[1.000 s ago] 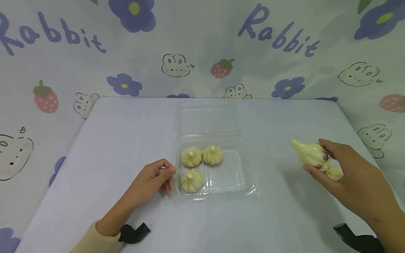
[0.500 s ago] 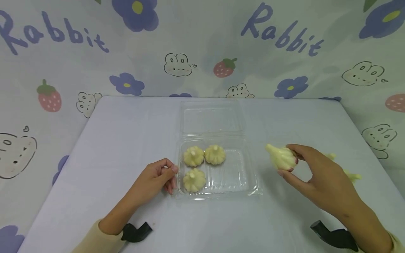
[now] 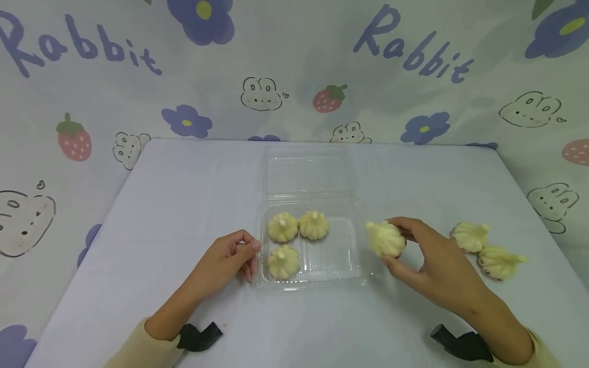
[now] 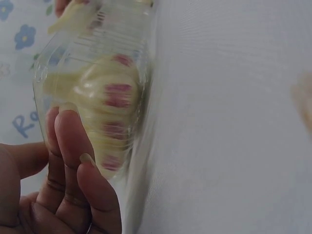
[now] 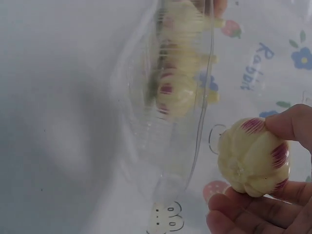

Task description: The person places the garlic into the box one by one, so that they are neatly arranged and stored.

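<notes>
A clear plastic clamshell box [image 3: 331, 278] lies with its lid folded back on the white table. Three pale garlic bulbs [image 3: 282, 261] sit in its left and middle part, stems up. My left hand [image 3: 230, 260] pinches the box's left rim, with the thumb at the top edge and the fingers outside the wall [image 4: 73, 136]. Just right of the box, my right hand [image 3: 437, 260] holds another garlic bulb [image 3: 385, 239] between thumb and fingers. Purple streaks show on this held bulb [image 5: 256, 156] in the right wrist view. It is raised, level with the box's right rim.
Two more garlic bulbs [image 3: 499, 263] lie on the table behind the right hand, close together. The open lid [image 3: 310, 171] extends toward the back edge. A patterned cloth [image 3: 294, 61] with rabbits and flowers stands behind the table. Each wrist carries a black mount [image 3: 200, 337].
My right hand has carried its garlic bulb left, from the right side of the table up to the box. The two bulbs left behind came into full view. The left hand stays at the rim.
</notes>
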{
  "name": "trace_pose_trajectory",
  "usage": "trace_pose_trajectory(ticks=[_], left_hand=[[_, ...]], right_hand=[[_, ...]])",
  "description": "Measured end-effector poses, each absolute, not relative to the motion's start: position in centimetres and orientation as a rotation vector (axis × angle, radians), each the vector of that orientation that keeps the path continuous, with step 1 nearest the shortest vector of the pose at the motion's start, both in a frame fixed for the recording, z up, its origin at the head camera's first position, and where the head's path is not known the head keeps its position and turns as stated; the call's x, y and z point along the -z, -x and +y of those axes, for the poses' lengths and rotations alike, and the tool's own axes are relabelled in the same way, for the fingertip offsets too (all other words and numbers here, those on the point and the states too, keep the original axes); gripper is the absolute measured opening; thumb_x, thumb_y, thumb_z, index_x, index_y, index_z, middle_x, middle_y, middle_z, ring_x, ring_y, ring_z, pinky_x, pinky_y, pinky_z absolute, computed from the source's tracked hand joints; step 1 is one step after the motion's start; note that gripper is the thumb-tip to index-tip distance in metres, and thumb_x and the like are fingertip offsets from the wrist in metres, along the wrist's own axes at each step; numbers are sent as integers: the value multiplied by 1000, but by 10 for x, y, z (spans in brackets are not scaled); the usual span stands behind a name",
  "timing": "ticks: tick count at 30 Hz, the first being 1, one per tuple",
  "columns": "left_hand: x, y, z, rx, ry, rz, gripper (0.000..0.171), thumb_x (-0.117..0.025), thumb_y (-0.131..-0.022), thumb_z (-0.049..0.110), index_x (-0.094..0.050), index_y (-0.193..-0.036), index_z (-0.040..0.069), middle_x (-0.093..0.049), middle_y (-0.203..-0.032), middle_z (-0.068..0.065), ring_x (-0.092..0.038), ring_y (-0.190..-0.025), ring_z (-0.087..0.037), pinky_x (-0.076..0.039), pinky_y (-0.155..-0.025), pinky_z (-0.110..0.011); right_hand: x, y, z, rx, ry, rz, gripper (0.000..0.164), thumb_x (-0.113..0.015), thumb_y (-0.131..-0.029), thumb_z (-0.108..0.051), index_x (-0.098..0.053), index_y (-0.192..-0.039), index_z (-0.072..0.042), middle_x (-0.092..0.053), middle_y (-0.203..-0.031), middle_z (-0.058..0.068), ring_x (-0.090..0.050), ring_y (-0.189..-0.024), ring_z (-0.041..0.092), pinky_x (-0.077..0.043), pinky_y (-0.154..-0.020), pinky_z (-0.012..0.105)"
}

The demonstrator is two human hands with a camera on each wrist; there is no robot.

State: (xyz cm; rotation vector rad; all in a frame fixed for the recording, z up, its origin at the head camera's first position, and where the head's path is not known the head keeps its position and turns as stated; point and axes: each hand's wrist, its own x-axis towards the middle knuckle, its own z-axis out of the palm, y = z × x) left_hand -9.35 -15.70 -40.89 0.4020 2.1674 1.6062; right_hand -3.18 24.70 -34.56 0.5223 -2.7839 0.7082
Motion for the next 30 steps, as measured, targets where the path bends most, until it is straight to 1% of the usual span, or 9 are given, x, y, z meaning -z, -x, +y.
trace_pose_trajectory(ticks=[5, 7, 9, 11, 14, 15, 22, 24, 30], left_hand=[[410, 94, -157, -1607, -397, 2165, 28, -58, -110, 27, -60, -101, 1, -68, -71, -10, -67, -59, -28, -58, -58, -36], [410, 94, -158, -1608, -391, 2167, 28, -58, -110, 27, -60, -101, 1, -68, -71, -10, -67, -59, -28, -58, -58, -36], [410, 93, -158, -1607, -388, 2170, 27, -58, -110, 27, -60, -101, 1, -68, -71, -10, -67, -59, -28, -58, -58, -36], [410, 93, -158, -1605, -386, 2172, 27, -58, -110, 27, -60, -101, 1, -68, -71, -10, -67, -59, -28, -58, -58, -36], [409, 93, -159, -1600, -384, 2177, 27, -58, -110, 27, -60, -100, 2, -68, -70, -10, -67, -59, -28, -58, -58, -36], [409, 93, -159, -1599, -384, 2178, 27, -58, -110, 27, -60, -100, 1, -68, -70, -10, -67, -59, -28, -58, -58, -36], [408, 92, -159, -1602, -370, 2169, 27, -57, -111, 27, -60, -101, 2, -69, -72, -10, -67, -61, -29, -59, -59, -36], [408, 92, -159, -1604, -375, 2165, 28, -57, -111, 27, -60, -102, 1, -69, -73, -10, -67, -61, -29, -59, -59, -36], [408, 93, -158, -1604, -386, 2160, 29, -57, -111, 28, -60, -102, 1, -69, -74, -10, -68, -61, -28, -59, -60, -36]], right_hand=[[352, 37, 241, -738, -645, -2729, 73, -90, -79, -16, -57, -144, -10, -66, -124, -7, -59, -99, 8, -44, -88, 13], [354, 38, 238, -758, -648, -2738, 71, -90, -80, -16, -57, -143, -11, -65, -125, -7, -59, -100, 7, -44, -90, 11], [354, 38, 235, -771, -636, -2754, 70, -90, -81, -17, -57, -142, -11, -65, -126, -7, -61, -104, 8, -48, -90, 17], [355, 39, 232, -798, -624, -2770, 69, -90, -83, -18, -56, -143, -11, -66, -128, -5, -64, -109, 11, -53, -91, 26], [358, 41, 228, -836, -630, -2782, 67, -89, -85, -18, -55, -143, -13, -66, -130, -5, -65, -115, 15, -56, -92, 41], [359, 42, 227, -850, -637, -2780, 67, -89, -85, -18, -55, -143, -13, -66, -131, -6, -65, -116, 15, -56, -93, 42], [367, 48, 217, -947, -756, -2696, 68, -91, -84, -21, -58, -143, -18, -62, -135, -8, -61, -118, 9, -48, -99, 20], [368, 49, 214, -975, -780, -2683, 67, -91, -84, -21, -58, -142, -18, -61, -135, -8, -60, -117, 8, -50, -98, 21], [369, 50, 210, -1027, -787, -2700, 66, -91, -84, -20, -58, -140, -14, -63, -133, -7, -64, -118, 11, -57, -95, 35]])
